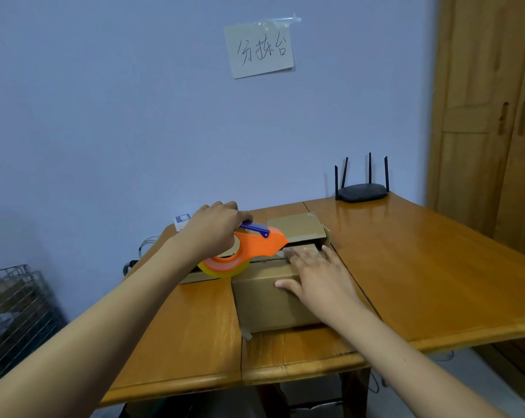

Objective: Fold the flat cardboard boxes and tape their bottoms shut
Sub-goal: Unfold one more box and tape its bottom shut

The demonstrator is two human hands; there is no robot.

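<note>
A folded brown cardboard box [264, 303] stands on the wooden table [436, 267] in front of me, its flaps facing up. My left hand [213, 230] grips an orange tape dispenser [255, 248] with a blue lever and a yellowish tape roll, held over the box's centre seam with its nose pointing right. My right hand [318, 279] lies flat on the near flap, fingers spread, fingertips by the tape end at the seam. The far flap [297, 226] sits slightly raised behind the dispenser.
A black router [362, 192] with several antennas stands at the table's back edge. A small white and blue box [183, 221] lies behind my left hand. A wire basket [17, 312] stands on the floor at left. A wooden wardrobe [490, 116] fills the right side.
</note>
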